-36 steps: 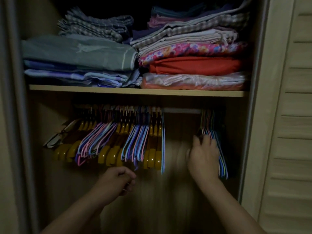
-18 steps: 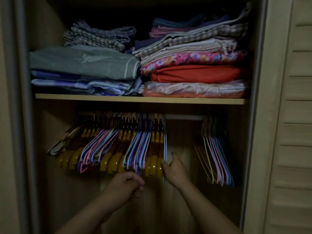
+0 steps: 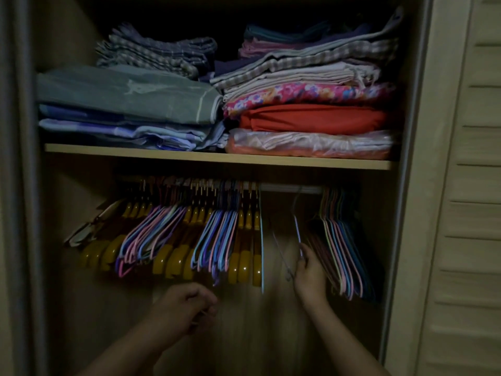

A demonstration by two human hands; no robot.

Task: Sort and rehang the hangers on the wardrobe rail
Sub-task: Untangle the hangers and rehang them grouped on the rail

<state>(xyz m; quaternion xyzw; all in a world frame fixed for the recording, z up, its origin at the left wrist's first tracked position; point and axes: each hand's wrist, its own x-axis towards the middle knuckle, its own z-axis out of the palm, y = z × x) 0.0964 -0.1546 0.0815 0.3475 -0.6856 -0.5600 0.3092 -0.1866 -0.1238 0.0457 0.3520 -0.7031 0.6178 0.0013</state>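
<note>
A metal rail runs under the shelf. On its left part hangs a dense mixed row of yellow plastic hangers and thin blue and pink wire hangers. A separate bunch of thin coloured hangers hangs at the right end. My right hand grips a single thin light-blue hanger in the gap between the two groups, its hook near the rail. My left hand hovers below the left row with fingers curled; it seems to pinch something thin, unclear in the dark.
A wooden shelf above the rail carries stacks of folded fabrics. A louvred door stands at the right, a wardrobe frame at the left. The interior is dim.
My right hand went from the right bunch to the left row's end, then came back right carrying one thin light-blue hanger. My left hand stayed low and curled.
</note>
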